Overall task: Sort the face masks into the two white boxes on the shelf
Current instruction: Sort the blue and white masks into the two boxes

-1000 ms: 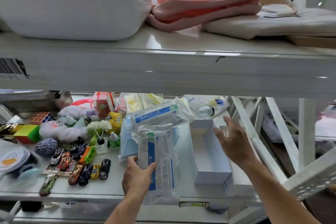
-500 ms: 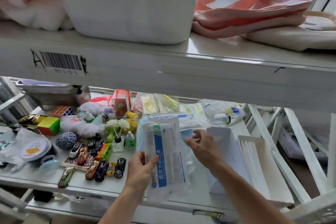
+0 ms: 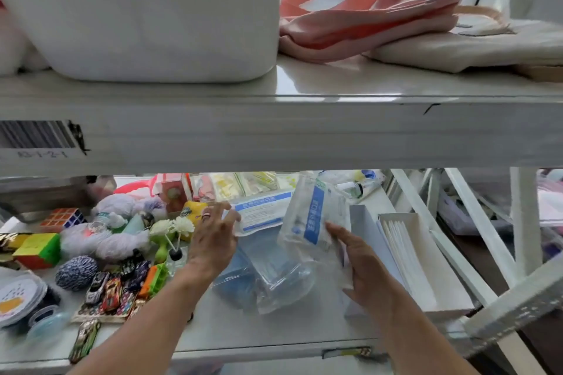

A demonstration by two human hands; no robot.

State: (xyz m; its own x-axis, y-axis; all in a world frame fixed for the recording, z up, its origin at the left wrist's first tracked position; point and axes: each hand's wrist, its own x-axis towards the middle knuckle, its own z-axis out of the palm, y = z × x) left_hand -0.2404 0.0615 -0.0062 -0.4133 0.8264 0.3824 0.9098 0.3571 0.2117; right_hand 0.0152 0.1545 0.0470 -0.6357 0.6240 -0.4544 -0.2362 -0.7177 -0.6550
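Left grip: left hand, fingers spread wide, holding nothing; fingertips at the left edge of the flat pack.
Right grip: right hand pinches the lower right edge of the striped pack.
Striped pack: held upright and slightly tilted, clear of the shelf, just left of the left box.
Flat pack: lies label up toward the back of the shelf; its right end is behind the striped pack.
Blue masks: in a clear bag, flat on the shelf between the two hands.
Left box: only one wall shows; the inside is hidden by the right hand.
Right box: beside the left box; white masks stand along its left wall, with bare floor to their right.
Open room: bare strip along the shelf's front edge, between the forearms.
Overhead: upper shelf, its edge low above both hands.
Left side: toy cars and yarn ball crowd up to the left forearm.
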